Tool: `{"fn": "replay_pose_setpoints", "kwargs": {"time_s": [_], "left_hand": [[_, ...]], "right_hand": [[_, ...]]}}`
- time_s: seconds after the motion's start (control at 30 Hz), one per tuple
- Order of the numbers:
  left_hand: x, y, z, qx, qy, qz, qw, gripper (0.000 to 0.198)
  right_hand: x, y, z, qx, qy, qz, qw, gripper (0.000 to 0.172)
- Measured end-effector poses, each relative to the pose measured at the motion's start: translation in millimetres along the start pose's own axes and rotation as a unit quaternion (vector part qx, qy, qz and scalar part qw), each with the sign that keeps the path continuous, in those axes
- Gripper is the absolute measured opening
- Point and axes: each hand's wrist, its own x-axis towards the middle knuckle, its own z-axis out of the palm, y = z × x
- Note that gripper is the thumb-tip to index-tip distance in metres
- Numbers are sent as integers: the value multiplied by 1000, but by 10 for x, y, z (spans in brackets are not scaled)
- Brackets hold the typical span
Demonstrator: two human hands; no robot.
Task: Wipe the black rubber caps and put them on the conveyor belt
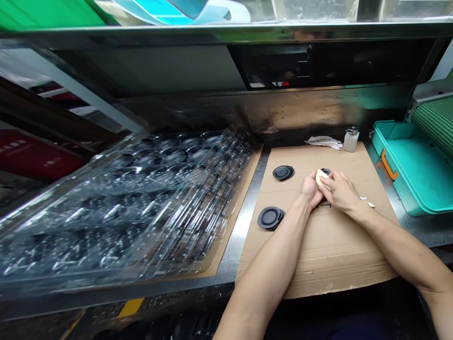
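My two hands meet over the cardboard sheet [339, 241]. A small cream-white pad [320, 177] shows between them, pinched by the fingers of my right hand [340, 191]. Beside it, my left hand [310, 190] is curled with its palm turned up; what its fingers hold is mostly hidden. A black round part [326, 171] peeks out just behind the pad, and I cannot tell whether it is held or lying down. Left of my hands lie two small piles of flat black discs, a far pile [282, 173] and a near pile [270, 218].
Clear plastic trays [116, 212] with black parts are stacked at left. A pump bottle [351, 140] and white gloves [323, 142] lie at the back. A teal bin [421, 179] with an orange handle stands at right, beside a green conveyor belt [437, 118]. A metal shelf edge [212, 35] crosses above.
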Motion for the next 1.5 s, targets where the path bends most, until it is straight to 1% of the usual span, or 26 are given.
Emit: {"fn": "replay_pose_setpoints", "kwargs": {"time_s": [0.07, 0.1, 0.17, 0.23, 0.33, 0.43, 0.5, 0.6, 0.7, 0.77, 0.8, 0.87, 0.9, 0.97, 1.0, 1.07, 1.1, 1.17, 1.23, 1.27, 1.33, 1.4, 1.47, 1.5], "left_hand": [[-7, 16, -23, 4, 16, -5, 1000, 41], [-15, 28, -33, 7, 28, -9, 1000, 40], [-38, 59, -38, 6, 50, -22, 998, 38], [-65, 94, -22, -21, 63, -29, 997, 39], [-112, 151, 17, -83, 75, -30, 993, 41], [-163, 208, 39, -120, 71, -37, 990, 44], [-192, 240, 43, -133, 66, -38, 988, 48], [-221, 271, 47, -138, 59, -39, 988, 52], [-226, 274, 57, -130, 58, -34, 989, 50], [-218, 256, 56, -99, 55, -22, 993, 44], [-211, 241, 51, -71, 54, -3, 996, 37], [-196, 198, 28, 12, 63, 65, 996, 27], [-190, 171, 13, 59, 70, 108, 990, 30], [-185, 113, -17, 153, 73, 180, 969, 42], [-190, 84, -27, 196, 63, 201, 958, 42], [-227, 41, -33, 270, 25, 218, 938, 36], [-265, 33, -30, 300, 7, 221, 928, 33], [-400, 66, -34, 345, -12, 235, 909, 35], [-623, 179, -90, 372, -4, 256, 892, 43], [-764, 266, -148, 385, 7, 265, 884, 45], [-1073, 493, -324, 413, 40, 274, 868, 41], [-1353, 754, -543, 448, 85, 281, 844, 30], [-1541, 986, -744, 489, 124, 272, 820, 28], [-1595, 1070, -823, 510, 134, 259, 809, 30]], "right_hand": [[5, 59, -49, -8, -17, -21, 1000, 33], [16, 111, -74, -20, -18, -6, 1000, 33], [52, 261, -122, -54, -8, 64, 996, 37], [99, 437, -157, -75, 6, 132, 988, 40], [153, 638, -158, -69, 12, 173, 982, 40], [172, 710, -105, -50, 1, 188, 981, 42], [173, 720, -66, -39, 5, 193, 980, 45], [172, 736, -33, -30, 16, 192, 981, 47], [177, 763, -28, -28, 22, 187, 982, 48], [184, 779, -29, -27, 23, 188, 982, 49], [187, 785, -29, -27, 23, 188, 982, 49], [194, 794, -26, -29, 20, 187, 982, 48], [196, 797, -24, -30, 19, 186, 982, 48], [199, 800, -19, -29, 19, 184, 982, 48], [199, 800, -17, -28, 21, 183, 982, 48], [197, 800, -17, -24, 29, 185, 982, 48], [195, 800, -19, -22, 31, 186, 982, 48], [195, 806, -22, -19, 34, 186, 982, 49], [199, 816, -18, -14, 34, 186, 982, 48], [202, 820, -12, -12, 34, 186, 982, 48], [207, 821, 3, -7, 35, 191, 981, 46], [208, 808, 14, -2, 37, 192, 981, 46], [205, 786, 14, 2, 41, 193, 980, 46], [202, 775, 9, 5, 42, 193, 980, 45]]}}
